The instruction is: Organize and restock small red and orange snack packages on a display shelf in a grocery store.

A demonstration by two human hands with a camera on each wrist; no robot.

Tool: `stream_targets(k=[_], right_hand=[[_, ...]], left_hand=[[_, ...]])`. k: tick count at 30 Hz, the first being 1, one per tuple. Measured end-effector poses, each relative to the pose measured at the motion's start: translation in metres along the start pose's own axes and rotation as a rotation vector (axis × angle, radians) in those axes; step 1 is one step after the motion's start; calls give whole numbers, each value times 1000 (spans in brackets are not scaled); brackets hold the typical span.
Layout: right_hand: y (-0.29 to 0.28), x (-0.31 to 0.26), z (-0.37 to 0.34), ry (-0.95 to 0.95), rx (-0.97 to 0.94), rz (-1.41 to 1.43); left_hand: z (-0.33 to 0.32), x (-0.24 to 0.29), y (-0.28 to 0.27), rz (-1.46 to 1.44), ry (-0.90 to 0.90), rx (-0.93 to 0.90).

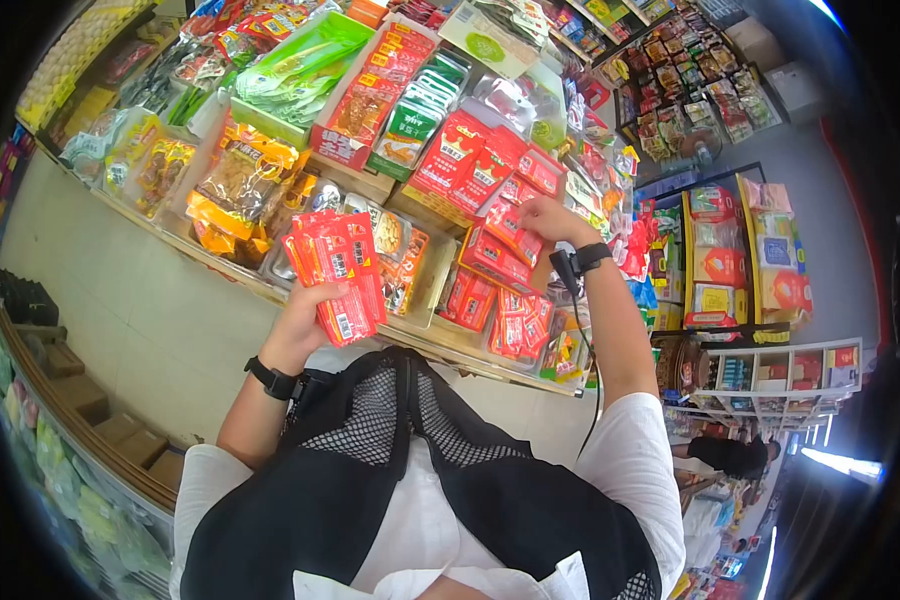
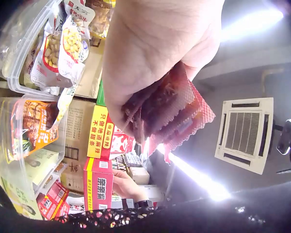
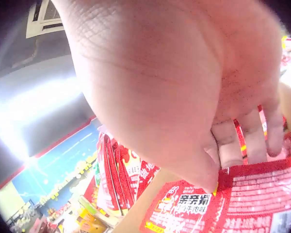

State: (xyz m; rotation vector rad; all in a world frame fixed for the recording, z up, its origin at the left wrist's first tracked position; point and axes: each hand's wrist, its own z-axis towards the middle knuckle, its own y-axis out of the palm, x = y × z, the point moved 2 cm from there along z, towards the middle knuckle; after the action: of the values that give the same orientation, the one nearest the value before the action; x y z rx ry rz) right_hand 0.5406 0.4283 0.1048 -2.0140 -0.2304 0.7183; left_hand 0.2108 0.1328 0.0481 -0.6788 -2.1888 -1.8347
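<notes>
I'm apparently sorting: left hand [image 1: 312, 312] gripping red packets [image 1: 342, 262], right hand [image 1: 555, 221] pinching one packet [image 3: 252, 196] (at a box [image 2: 98, 187]), likely needing careful aligning next.

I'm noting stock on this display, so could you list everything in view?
Held packets: several, red, left of centre
Boxed packets: several, red, in the packet box
Packet box: one, red, display front
Green packets: several, dark green, display centre
Snack bags: several, orange, display left
Shelved goods: uncounted, mixed, far right
Smaller goods: too small to tell
Ceiling unit: one, white, overhead
Bystander: one, dark top, far right
Wrist straps: two, black, one per wrist
Vest: one, black, on the wearer
Left grip: one, bare, holding the held packets
Right grip: one, bare, at the boxed packets
</notes>
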Motion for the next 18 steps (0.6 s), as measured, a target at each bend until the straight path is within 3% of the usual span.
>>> stream_targets(k=[2, 8, 11, 14, 17, 18], right_hand=[[16, 7, 3, -13, -91, 127], [38, -2, 3, -38, -30, 36], [31, -18, -14, -56, -143, 55], [36, -38, -34, -19, -113, -9], [45, -44, -48, -128, 128, -188], [44, -52, -54, -129, 128, -187]], left_hand=[[2, 1, 7, 17, 11, -33], [11, -10, 15, 71, -10, 24], [16, -14, 15, 84, -42, 18], [24, -19, 15, 72, -90, 28], [28, -14, 33, 90, -103, 19], [29, -11, 41, 129, -86, 7]])
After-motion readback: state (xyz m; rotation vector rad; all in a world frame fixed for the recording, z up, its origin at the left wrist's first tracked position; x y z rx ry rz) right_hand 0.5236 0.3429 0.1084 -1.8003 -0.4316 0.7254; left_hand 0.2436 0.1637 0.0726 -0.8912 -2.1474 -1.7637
